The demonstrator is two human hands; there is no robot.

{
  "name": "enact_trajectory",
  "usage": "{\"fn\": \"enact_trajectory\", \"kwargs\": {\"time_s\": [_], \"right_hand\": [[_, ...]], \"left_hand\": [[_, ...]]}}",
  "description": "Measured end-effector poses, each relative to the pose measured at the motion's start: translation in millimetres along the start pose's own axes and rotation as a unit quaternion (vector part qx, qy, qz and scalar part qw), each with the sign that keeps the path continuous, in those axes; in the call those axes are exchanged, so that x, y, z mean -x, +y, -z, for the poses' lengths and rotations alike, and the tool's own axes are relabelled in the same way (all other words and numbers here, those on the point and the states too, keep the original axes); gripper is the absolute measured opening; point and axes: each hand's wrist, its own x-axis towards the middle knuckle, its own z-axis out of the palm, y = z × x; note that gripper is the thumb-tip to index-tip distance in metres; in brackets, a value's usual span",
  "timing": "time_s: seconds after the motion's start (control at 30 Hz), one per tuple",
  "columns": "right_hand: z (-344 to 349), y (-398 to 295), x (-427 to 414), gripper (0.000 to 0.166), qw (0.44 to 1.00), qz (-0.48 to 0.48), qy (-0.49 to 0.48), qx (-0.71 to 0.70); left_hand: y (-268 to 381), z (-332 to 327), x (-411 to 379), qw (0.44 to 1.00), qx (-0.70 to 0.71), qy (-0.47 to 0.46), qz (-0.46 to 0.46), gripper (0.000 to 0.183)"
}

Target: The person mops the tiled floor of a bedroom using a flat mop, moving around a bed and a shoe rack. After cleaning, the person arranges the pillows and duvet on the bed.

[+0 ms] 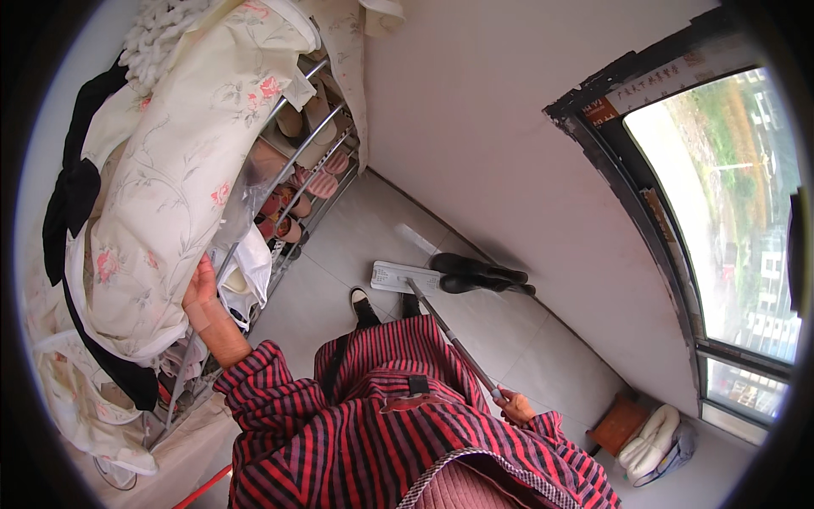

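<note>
My right hand (516, 407) is closed around the upper end of a flat mop's pole (453, 337). The mop's white rectangular head (389, 276) lies on the grey tile floor beyond my shoes, beside a pair of black boots (477, 273). My left hand (205, 291) is at the edge of a cream floral fabric cover (172, 172) that hangs over a metal shoe rack (305, 147). Its fingertips are partly hidden behind the cloth, so whether they pinch it is unclear. A white plastic bag (251, 267) hangs by that hand.
Slippers (318, 181) and other shoes fill the rack's shelves on the left. The boots stand against a pale wall (470, 140). A dark-framed window (718, 210) is at right. Below it are a brown wooden box (615, 423) and a rolled white cloth (650, 439).
</note>
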Motion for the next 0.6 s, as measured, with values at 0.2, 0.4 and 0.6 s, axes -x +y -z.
{"fn": "enact_trajectory", "kwargs": {"time_s": [0.2, 0.4, 0.6], "right_hand": [[30, -20, 5, 0.05, 1.0, 0.004, -0.019, 0.022], [50, -50, 14, 0.05, 0.999, -0.004, -0.037, 0.006], [71, -72, -4, 0.048, 0.99, 0.071, 0.011, 0.119]], "left_hand": [[1, -16, 19, 0.998, 0.012, 0.063, 0.013, 0.037], [-2, -19, 31, 0.993, 0.078, 0.088, 0.027, 0.04], [-12, -44, 33, 0.991, -0.001, 0.132, -0.025, 0.055]]}}
